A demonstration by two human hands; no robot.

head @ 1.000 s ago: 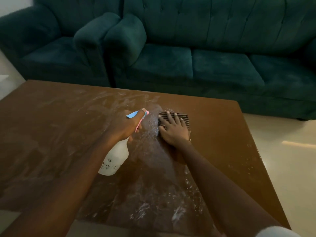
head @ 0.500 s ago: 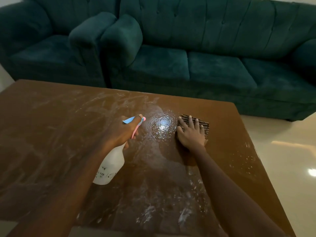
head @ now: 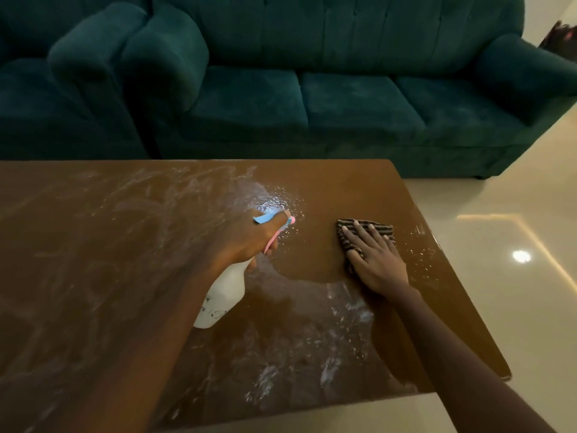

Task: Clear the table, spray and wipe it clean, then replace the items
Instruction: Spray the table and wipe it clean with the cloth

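Observation:
The brown table (head: 103,245) is streaked with whitish smears, and wet droplets (head: 281,201) glisten near its far middle. My left hand (head: 246,242) grips a white spray bottle (head: 223,295) with a blue and pink trigger head, held above the table and pointing away from me. My right hand (head: 374,257) lies flat with straight fingers on a dark striped cloth (head: 362,229), pressing it to the table near the right edge. A clean brown patch lies between the bottle and the cloth.
A dark green sofa (head: 343,98) runs along the table's far side, with a matching armchair (head: 62,98) to its left. Glossy cream floor tiles (head: 515,276) reflecting lights lie to the right of the table.
My right hand has slid the cloth to the right, away from the bottle, leaving a wiped patch. A fresh spray of droplets has appeared in front of the nozzle.

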